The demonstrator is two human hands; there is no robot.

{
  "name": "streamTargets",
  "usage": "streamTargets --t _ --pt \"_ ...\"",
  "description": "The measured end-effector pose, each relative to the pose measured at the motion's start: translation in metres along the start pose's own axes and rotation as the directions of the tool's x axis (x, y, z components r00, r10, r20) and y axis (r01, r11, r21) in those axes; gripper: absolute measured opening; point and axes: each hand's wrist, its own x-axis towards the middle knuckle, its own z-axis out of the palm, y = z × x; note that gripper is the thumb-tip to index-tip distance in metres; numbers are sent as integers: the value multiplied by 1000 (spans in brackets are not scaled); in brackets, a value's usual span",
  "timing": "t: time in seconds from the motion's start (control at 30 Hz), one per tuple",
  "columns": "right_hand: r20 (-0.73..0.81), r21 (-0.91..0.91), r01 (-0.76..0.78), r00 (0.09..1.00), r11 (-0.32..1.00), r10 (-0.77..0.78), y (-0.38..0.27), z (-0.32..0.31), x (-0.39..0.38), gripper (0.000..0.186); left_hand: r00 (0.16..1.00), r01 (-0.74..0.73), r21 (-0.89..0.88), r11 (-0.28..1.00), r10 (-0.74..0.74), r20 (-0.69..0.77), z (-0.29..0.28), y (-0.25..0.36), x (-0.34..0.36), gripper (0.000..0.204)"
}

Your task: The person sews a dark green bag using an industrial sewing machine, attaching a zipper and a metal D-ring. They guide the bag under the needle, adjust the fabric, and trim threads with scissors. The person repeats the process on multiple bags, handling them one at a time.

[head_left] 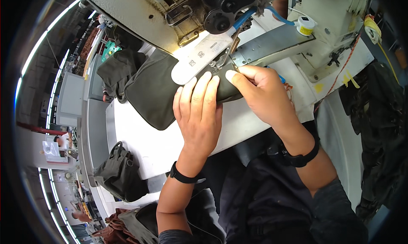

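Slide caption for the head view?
Left hand flat on dark fabric, right hand at its edge, by a sewing machine.

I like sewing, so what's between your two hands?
In the head view: dark green material between the fingertips of the left hand and right hand, and white tabletop lower down, between the palms.

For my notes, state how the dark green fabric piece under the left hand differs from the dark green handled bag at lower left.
The dark green fabric piece lies flat; the dark green handled bag bulges. The left hand touches the piece; no hand touches the bag. Both look dark green.
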Motion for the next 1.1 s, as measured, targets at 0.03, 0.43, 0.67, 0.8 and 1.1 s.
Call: streamTargets --t 0.03,0.43,0.67,0.8,1.1 --pt "-11 -62 16 1000 998 -16 0 0 1 26 1000 -10 -4 1000 10 -5 3 -3 -2 67" --pt "-91 -726 419 727 545 -680 2 -3 5 8 982 -150 52 987 155 -110 10 -31 1 53" --pt "-111 -627 431 775 649 -622 10 11 26 20 977 -149 52 987 155 -149 13 -24 4 35" --pt "-111 -264 426 878 865 -466 -3 1 30 16 979 -140 17 990 141 -145 13 -24 4 39" --pt "-33 -760 435 717 483 -696 20 7 30 15 983 -109 -76 991 96 -158 13 -22 7 40"
